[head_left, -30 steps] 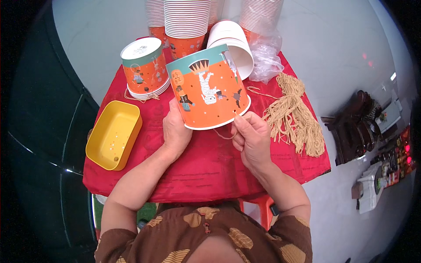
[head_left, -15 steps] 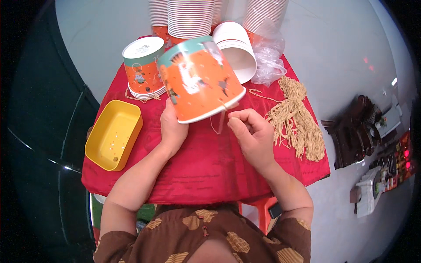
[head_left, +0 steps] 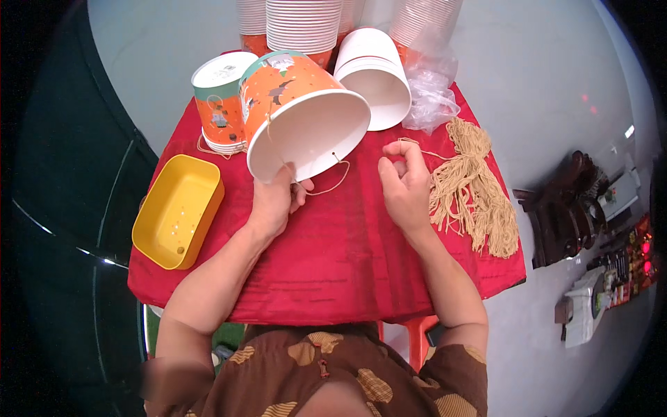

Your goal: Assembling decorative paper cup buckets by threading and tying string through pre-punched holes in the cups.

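Observation:
My left hand point(head_left: 273, 198) grips the lower rim of an orange and teal paper bucket point(head_left: 299, 83), tilted so that its white inside faces me. A thin tan cord point(head_left: 340, 182) runs from a small hole in the rim, hangs in a loop and passes near my left fingers. To the right of the bucket is my right hand point(head_left: 405, 182), fingers half curled and thumb apart, with nothing seen in it. Close beside it lies a bundle of tan cords point(head_left: 472, 187), one strand reaching toward my fingertips.
An upside-down stack of printed buckets point(head_left: 219, 104) stands at the back left, with white buckets point(head_left: 379, 90) on their side to the right. A yellow tray point(head_left: 149, 233) holds small bits. Tall bucket stacks point(head_left: 303, 24) and a clear plastic bag point(head_left: 431, 101) are behind. A red cloth point(head_left: 333, 278) covers the table.
The bucket has turned so that its open mouth now faces me. My right hand has let go of the cord at the rim and moved right, toward the cord bundle.

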A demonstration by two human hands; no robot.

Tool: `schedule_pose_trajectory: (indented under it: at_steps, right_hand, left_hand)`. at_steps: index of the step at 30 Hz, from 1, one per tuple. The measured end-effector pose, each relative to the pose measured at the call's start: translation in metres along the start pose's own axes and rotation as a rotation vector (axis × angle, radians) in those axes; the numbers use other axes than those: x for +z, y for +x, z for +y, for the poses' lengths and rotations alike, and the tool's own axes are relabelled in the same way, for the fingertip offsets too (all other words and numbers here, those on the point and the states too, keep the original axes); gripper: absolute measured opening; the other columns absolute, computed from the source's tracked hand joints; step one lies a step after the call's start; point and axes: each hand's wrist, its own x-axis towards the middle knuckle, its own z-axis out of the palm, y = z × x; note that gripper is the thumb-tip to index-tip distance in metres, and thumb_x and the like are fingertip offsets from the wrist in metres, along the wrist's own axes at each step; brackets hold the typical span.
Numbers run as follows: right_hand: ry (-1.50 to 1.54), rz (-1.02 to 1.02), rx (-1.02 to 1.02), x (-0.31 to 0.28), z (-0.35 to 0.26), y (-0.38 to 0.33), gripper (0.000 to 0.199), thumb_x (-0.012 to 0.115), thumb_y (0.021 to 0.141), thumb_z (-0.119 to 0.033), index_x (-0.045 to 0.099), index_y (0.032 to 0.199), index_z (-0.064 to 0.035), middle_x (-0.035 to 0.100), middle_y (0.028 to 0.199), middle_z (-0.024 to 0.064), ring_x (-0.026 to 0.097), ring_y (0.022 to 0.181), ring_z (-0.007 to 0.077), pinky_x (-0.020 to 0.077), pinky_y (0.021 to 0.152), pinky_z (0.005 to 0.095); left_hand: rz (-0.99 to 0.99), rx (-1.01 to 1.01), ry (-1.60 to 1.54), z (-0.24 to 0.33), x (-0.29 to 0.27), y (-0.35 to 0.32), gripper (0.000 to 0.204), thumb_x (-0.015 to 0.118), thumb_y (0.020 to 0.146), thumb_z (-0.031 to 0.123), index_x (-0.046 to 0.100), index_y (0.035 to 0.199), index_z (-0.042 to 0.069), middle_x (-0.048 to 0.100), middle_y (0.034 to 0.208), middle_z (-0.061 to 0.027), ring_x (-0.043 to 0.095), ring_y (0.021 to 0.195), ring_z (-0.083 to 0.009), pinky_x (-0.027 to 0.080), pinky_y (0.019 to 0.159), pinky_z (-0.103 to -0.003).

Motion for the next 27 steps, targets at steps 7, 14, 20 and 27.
schedule_pose_trajectory:
  at_steps: [7,14,20,27]
  right_hand:
    - [0.335,-0.168,0.244,0.013,0.003,-0.007,0.022,0.056,0.093,-0.011,0.059,0.108,0.0052,0.062,0.079,0.0054,0.053,0.058,0.0058,0.0425,0.051,0.0240]
    - [0.263,-0.316,0.222,0.011,0.015,-0.010,0.029,0.048,0.100,-0.023,0.062,0.102,0.0031,0.064,0.088,0.0044,0.049,0.054,0.0045,0.0360,0.041,0.0188]
    - [0.272,-0.313,0.239,0.010,0.020,-0.012,0.031,0.047,0.100,-0.025,0.061,0.099,0.0022,0.065,0.088,0.0051,0.049,0.053,0.0049,0.0365,0.042,0.0187]
    - [0.267,-0.280,0.200,0.011,0.020,-0.018,0.025,0.051,0.098,-0.021,0.061,0.092,0.0018,0.059,0.071,0.0024,0.046,0.050,0.0044,0.0347,0.042,0.0193]
  left_hand:
    - [-0.033,-0.025,-0.017,-0.003,0.002,-0.003,0.020,0.041,0.096,0.014,0.051,0.105,0.000,0.061,0.071,-0.0107,0.049,0.045,-0.0110,0.033,0.035,-0.023]
    - [-0.083,-0.070,-0.005,-0.005,0.005,-0.006,0.019,0.040,0.096,0.013,0.051,0.105,-0.001,0.061,0.071,-0.0108,0.049,0.045,-0.0111,0.033,0.036,-0.023]
    - [-0.113,-0.128,-0.093,-0.005,0.006,-0.008,0.018,0.041,0.095,0.010,0.051,0.104,-0.002,0.061,0.069,-0.0117,0.048,0.044,-0.0123,0.031,0.035,-0.023]
    - [-0.136,-0.162,-0.123,-0.006,0.007,-0.010,0.018,0.041,0.095,0.009,0.049,0.106,-0.003,0.061,0.068,-0.0130,0.047,0.042,-0.0129,0.031,0.034,-0.023]
